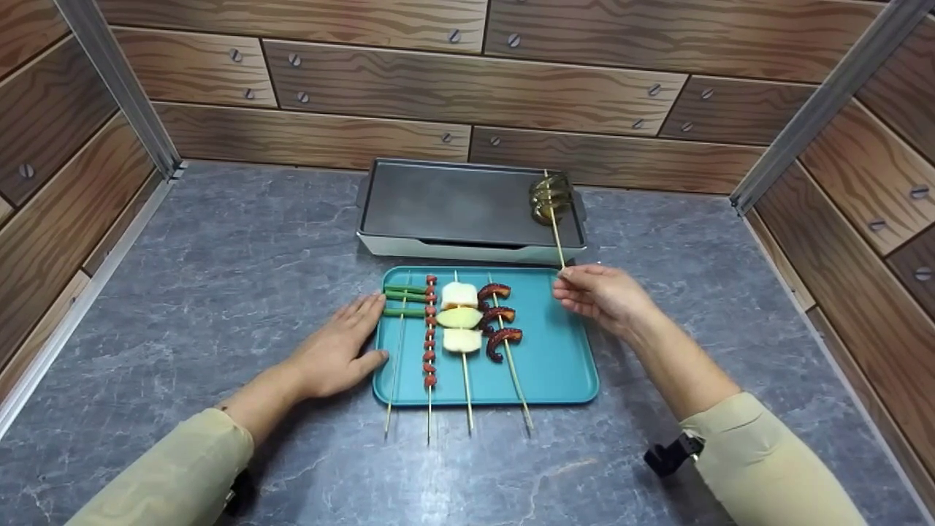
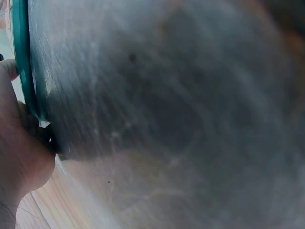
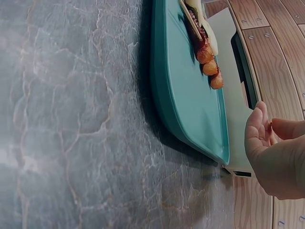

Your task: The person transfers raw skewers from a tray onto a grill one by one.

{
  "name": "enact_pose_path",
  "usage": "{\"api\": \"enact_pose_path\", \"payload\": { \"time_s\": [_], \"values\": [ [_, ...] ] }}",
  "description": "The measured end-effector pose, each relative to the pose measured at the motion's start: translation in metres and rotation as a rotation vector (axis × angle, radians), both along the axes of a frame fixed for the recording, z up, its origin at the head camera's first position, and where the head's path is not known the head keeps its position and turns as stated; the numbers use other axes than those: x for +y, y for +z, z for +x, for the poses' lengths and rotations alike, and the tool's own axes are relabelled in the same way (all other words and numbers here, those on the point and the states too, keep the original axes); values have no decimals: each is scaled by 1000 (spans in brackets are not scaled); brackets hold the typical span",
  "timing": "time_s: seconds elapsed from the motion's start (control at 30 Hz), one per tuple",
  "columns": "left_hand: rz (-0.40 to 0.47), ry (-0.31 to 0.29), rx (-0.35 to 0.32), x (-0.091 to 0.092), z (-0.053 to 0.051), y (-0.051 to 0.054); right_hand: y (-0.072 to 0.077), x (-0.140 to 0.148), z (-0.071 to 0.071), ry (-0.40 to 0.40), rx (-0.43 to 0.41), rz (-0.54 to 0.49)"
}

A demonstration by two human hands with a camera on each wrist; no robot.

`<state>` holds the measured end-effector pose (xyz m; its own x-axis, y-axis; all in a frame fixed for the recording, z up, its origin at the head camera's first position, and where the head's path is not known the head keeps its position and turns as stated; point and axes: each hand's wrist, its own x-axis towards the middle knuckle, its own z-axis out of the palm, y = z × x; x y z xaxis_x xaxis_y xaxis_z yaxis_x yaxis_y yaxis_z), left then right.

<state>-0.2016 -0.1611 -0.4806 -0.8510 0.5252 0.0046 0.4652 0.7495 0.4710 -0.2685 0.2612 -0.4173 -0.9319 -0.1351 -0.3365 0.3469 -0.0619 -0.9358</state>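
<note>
My right hand [image 1: 603,296] pinches the bare end of a bamboo skewer [image 1: 558,241]. Glossy dark green pieces [image 1: 549,199] at its far end lie over the right side of a dark griddle plate [image 1: 453,201]. My left hand [image 1: 337,349] rests with extended fingers against the left rim of a teal tray [image 1: 559,358]. On that tray lie skewers of green stalks [image 1: 405,313], small red pieces [image 1: 429,356], white blocks [image 1: 462,340] around a pale green oval, and octopus tentacles [image 1: 502,336]. In the right wrist view the fingers [image 3: 257,126] curl together; the skewer is hardly visible there.
The griddle's pale body [image 1: 467,252] stands just behind the tray on a grey marbled tabletop [image 1: 256,241]. Wood-patterned panels [image 1: 467,80] enclose the back and sides, with metal posts [image 1: 120,80] at the corners. Skewer ends jut past the tray's front edge.
</note>
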Motion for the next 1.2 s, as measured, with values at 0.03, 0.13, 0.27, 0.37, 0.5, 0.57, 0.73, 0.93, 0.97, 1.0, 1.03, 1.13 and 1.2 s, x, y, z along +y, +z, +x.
{"api": "enact_pose_path", "payload": {
  "time_s": [0.03,0.13,0.27,0.37,0.5,0.57,0.73,0.93,0.97,1.0,1.03,1.13,1.2],
  "values": [
    [1,0,-1,0,0,0,0,0,0,4,-1,-1],
    [8,-1,1,0,1,1,0,1,2,7,-8,0],
    [5,0,-1,0,1,1,0,2,5,6,-17,20],
    [-2,2,-4,0,1,2,1,5,9,13,-21,40],
    [4,1,0,-1,1,2,1,9,18,30,-19,56],
    [7,1,-1,-1,1,2,2,12,24,36,-13,64],
    [22,-3,-2,-1,1,2,6,16,40,66,-8,97],
    [7,2,1,0,1,2,13,16,64,108,-33,106],
    [1,4,1,0,1,2,14,16,68,116,-37,106],
    [-1,3,3,0,1,2,14,15,72,125,-38,103],
    [-5,4,0,0,1,2,15,14,76,135,-38,100],
    [-13,8,-8,0,1,1,16,12,88,168,-37,88],
    [-8,9,-9,0,0,0,16,10,95,189,-34,90]
  ]
}}
